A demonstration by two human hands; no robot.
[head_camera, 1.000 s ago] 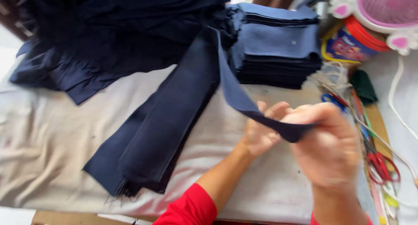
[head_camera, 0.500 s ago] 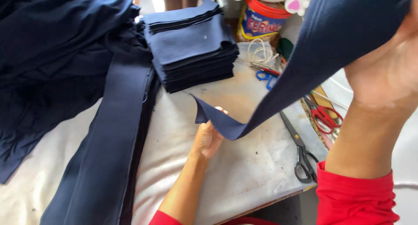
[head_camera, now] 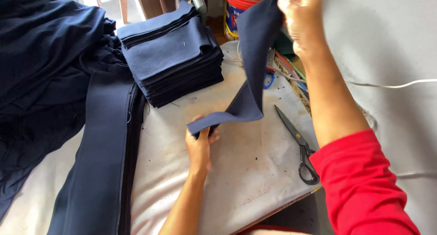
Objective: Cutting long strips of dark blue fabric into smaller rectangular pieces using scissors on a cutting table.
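From the head camera, the left hand (head_camera: 199, 146) pinched the lower end of a dark blue cloth strip (head_camera: 252, 75), fingers clamped on it above the middle of the table (head_camera: 236, 171). The right hand (head_camera: 302, 19) gripped the upper end, raised over the far edge. The strip could slip or twist, since it hung slack and folded between the hands. Its long axis ran steeply, from near-left up to far-right. Scissors (head_camera: 296, 141) lay toward the right edge, a stack of cut pieces (head_camera: 175, 57) toward the far left.

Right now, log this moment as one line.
left hand: pinches strip's low end | right hand: lifts navy fabric strip | scissors: on table
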